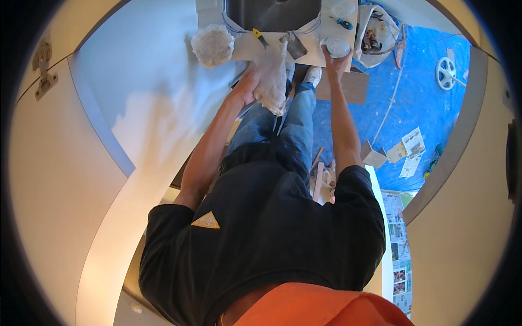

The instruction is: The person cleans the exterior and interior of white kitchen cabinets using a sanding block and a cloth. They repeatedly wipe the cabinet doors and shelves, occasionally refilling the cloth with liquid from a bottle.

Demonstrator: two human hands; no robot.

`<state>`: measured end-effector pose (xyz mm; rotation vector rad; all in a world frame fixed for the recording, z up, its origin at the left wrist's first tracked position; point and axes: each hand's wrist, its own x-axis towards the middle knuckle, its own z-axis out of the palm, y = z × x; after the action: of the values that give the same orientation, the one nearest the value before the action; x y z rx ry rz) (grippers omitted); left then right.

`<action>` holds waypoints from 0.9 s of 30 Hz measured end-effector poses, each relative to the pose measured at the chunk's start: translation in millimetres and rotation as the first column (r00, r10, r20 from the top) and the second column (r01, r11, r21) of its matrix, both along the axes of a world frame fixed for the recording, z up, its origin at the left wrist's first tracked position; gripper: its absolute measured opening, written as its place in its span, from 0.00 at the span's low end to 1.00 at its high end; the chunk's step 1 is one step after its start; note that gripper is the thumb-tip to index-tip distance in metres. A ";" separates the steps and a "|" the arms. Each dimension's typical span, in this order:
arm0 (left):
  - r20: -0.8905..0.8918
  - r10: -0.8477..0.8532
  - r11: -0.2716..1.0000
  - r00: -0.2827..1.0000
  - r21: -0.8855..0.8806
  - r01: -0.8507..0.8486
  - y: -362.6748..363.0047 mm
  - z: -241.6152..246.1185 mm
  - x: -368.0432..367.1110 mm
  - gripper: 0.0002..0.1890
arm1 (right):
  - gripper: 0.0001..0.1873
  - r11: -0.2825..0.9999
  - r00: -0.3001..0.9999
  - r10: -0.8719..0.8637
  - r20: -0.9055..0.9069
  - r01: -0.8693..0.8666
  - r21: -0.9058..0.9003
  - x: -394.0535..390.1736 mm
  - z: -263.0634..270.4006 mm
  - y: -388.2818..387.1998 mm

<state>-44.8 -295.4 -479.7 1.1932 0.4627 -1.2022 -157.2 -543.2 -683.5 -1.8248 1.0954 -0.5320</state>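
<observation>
My left hand (pixel 246 85) grips a crumpled sheet of whitish paper or plastic (pixel 270 83), which hangs in front of the counter edge. In my right hand (pixel 337 67) is a round, clear container (pixel 337 46) at the counter's right front corner; whether its base touches the counter cannot be told. Between the hands, on the light counter (pixel 244 42), lie a small yellow-handled scraper (pixel 259 36) and a flat, stained metal blade (pixel 296 48). A blue-handled screwdriver (pixel 345 24) and another clear round piece (pixel 343 8) lie behind my right hand.
A dark sink basin (pixel 277 16) sits behind the counter's front strip. Crumpled white material (pixel 212 45) rests at the left corner. A white tool bag (pixel 377 36) stands at right, beside blue sheeting (pixel 424 102) with papers (pixel 412 142). Cabinet doors (pixel 69 155) flank me.
</observation>
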 end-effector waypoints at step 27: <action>0.360 -0.200 0.912 0.911 -0.272 0.307 -83.7 7.5 13.1 0.33 | 0.41 0.740 0.810 0.584 -0.044 -0.510 0.439 -92.3 225.8 18.2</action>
<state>-31.7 -379.1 -472.2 1.1579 -0.1454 -1.2172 -249.5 -525.1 -457.7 -1.7204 0.6491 0.2151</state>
